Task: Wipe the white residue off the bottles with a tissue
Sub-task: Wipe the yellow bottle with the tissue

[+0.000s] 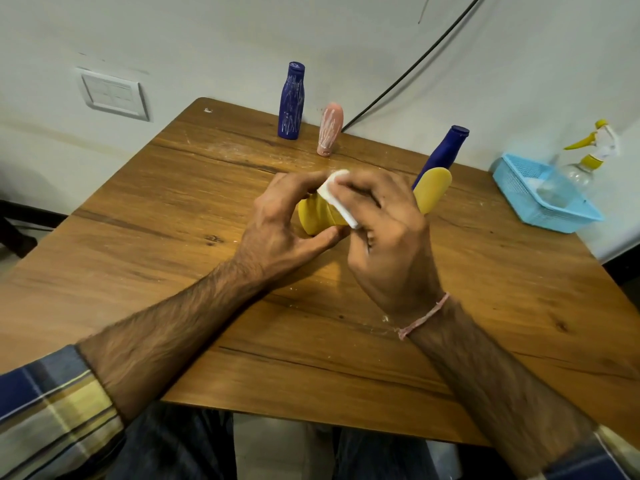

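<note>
A yellow bottle (317, 216) lies tilted above the middle of the wooden table (173, 209), held between both hands. My left hand (284, 223) grips its lower body, thumb underneath. My right hand (388, 237) presses a folded white tissue (334, 190) against the bottle's side. A second yellow bottle (434, 192) stands just behind my right hand, with a clean blue bottle (446, 152) behind it. At the back stand a dark blue bottle (292, 102) and a pink bottle (330, 129), both streaked with white residue.
A light blue plastic basket (540, 195) sits at the table's right edge, holding a clear spray bottle (585, 164) with a yellow trigger. A black cable (415, 64) runs down the wall behind the bottles. A wall switch plate (112, 95) is at the left.
</note>
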A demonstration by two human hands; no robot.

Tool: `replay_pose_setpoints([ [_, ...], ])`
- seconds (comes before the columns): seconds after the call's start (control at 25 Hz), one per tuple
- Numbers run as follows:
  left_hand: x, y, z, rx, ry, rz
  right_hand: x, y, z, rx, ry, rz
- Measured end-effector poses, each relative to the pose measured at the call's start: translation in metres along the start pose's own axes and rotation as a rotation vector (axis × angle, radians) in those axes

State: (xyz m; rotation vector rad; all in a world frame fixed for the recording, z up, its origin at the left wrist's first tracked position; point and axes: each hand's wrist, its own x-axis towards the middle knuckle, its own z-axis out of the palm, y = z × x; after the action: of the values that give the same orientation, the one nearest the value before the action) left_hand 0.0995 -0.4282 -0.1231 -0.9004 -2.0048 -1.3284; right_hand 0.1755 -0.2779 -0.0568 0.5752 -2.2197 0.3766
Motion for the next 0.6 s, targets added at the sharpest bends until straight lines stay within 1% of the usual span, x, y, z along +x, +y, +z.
replay_pose_setpoints([
  [0.16,0.002,-0.004,-0.001,0.025,0.054,-0.04,-0.029,0.005,-0.008,0.027,-0.041,0.048],
  [0.2,0.003,-0.003,-0.001,0.031,0.074,-0.052,-0.032,0.008,-0.012,0.04,-0.033,0.079],
  [0.28,0.003,-0.002,0.001,0.041,0.108,-0.081,-0.035,0.014,-0.021,0.107,0.006,0.197],
  [0.4,0.007,-0.002,0.004,0.045,0.142,-0.143,-0.042,0.023,-0.024,0.283,0.047,0.477],
  [0.48,0.012,0.0,0.008,0.067,0.135,-0.175,-0.05,0.031,-0.016,0.527,0.102,0.732],
  [0.56,0.021,0.004,0.017,0.051,0.113,-0.226,-0.052,0.042,-0.01,0.814,0.231,1.047],
  [0.6,0.027,0.007,0.023,0.024,0.106,-0.261,-0.052,0.048,-0.009,0.911,0.285,1.173],
])
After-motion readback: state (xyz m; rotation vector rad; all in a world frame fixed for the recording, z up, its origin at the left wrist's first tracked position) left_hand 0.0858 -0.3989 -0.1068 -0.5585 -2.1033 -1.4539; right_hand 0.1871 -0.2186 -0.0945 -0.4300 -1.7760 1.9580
